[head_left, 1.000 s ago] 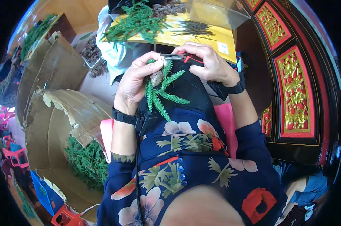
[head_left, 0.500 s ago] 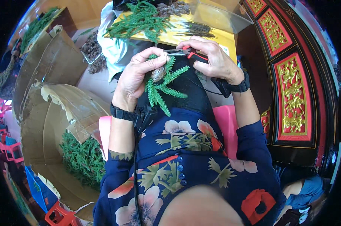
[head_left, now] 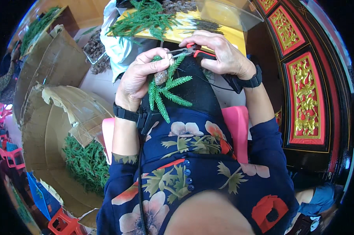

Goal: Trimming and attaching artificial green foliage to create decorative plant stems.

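Between the thumb and fingers of my left hand point(head_left: 147, 74) is the top of a green artificial pine sprig point(head_left: 173, 83). A brown pine cone point(head_left: 160, 77) sits among its needled branches, which hang down over my lap. My right hand point(head_left: 220, 55) grips a pair of red-handled pliers point(head_left: 188, 51). Their jaws look parted and reach to my left fingertips, at the top of the sprig. My fingers hide what lies between the jaws.
Ahead, a yellow table point(head_left: 233, 37) bears loose green sprigs point(head_left: 143, 19), pine cones point(head_left: 179, 6), thin dark wires point(head_left: 204, 26) and a clear plastic bin point(head_left: 231, 15). A torn cardboard box point(head_left: 48, 129) at left holds many sprigs point(head_left: 87, 164). Carved panels point(head_left: 306, 98) stand close on the right.
The sprig and my left hand have shifted slightly left. My right hand has moved a little up, and the pliers' jaws look wider apart.
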Action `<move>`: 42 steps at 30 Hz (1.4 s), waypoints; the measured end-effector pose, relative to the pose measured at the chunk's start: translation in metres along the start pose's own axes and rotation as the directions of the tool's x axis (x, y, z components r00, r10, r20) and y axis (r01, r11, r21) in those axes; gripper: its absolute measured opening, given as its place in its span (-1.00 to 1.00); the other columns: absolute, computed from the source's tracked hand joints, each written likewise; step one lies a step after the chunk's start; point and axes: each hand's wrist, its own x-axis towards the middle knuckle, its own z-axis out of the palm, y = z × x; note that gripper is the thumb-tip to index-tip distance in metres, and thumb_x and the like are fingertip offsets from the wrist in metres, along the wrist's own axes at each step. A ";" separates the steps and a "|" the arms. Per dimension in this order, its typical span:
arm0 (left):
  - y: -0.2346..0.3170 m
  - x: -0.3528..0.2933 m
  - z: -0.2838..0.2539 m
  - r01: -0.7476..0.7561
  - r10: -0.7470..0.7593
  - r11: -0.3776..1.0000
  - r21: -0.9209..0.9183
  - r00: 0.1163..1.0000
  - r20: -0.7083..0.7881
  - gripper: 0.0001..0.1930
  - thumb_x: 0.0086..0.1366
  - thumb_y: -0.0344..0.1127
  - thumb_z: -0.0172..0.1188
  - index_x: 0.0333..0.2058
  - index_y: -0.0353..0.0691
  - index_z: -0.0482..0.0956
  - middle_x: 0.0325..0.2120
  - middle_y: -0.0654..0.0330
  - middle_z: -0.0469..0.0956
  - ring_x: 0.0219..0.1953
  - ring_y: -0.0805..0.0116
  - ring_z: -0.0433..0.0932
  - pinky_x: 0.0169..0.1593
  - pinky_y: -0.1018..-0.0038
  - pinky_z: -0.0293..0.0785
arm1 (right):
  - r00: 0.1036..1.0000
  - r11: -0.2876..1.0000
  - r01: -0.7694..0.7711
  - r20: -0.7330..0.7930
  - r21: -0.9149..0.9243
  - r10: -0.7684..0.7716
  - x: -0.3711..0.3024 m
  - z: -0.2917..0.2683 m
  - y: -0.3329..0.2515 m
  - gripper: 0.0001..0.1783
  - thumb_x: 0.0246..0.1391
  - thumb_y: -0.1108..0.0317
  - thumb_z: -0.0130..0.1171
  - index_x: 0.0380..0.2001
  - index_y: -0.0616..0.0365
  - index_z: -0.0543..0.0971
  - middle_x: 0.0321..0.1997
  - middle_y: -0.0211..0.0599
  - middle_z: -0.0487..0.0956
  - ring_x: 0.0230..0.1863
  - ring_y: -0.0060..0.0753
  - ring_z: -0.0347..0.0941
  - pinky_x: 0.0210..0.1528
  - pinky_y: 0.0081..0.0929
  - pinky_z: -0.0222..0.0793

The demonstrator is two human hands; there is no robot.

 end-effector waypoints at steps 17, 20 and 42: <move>-0.016 0.008 -0.008 0.125 -0.059 0.932 -0.340 0.979 0.197 -0.82 0.18 -0.46 0.12 -0.23 -0.38 0.45 -0.41 0.17 0.52 -0.38 0.49 0.50 -0.24 0.61 0.42 | 0.991 0.992 0.126 -0.035 -0.014 -0.127 0.004 0.003 0.008 -0.54 -0.29 0.47 0.07 -0.17 0.24 0.48 -0.23 -0.14 0.49 -0.18 -0.14 0.43 -0.04 -0.38 0.33; -0.011 0.006 -0.006 0.100 -0.067 0.954 -0.282 0.990 0.124 -0.83 0.19 -0.46 0.12 -0.23 -0.37 0.46 -0.42 0.19 0.53 -0.42 0.51 0.50 -0.27 0.61 0.42 | 0.995 0.996 0.090 -0.037 -0.006 -0.090 0.002 0.005 0.008 -0.57 -0.29 0.47 0.07 -0.19 0.24 0.49 -0.26 -0.14 0.50 -0.22 -0.13 0.45 -0.07 -0.38 0.35; -0.011 0.011 0.018 -0.078 0.392 0.833 0.548 0.783 -0.483 -0.92 0.16 -0.39 0.20 -0.39 -0.25 0.59 -0.57 0.44 0.48 -0.56 0.73 0.32 -0.50 0.71 0.20 | 0.926 0.915 -0.374 -0.114 -0.148 0.360 -0.006 0.014 -0.016 -0.62 -0.22 0.32 0.05 -0.26 0.27 0.53 -0.34 0.05 0.55 -0.26 -0.01 0.49 -0.15 -0.29 0.38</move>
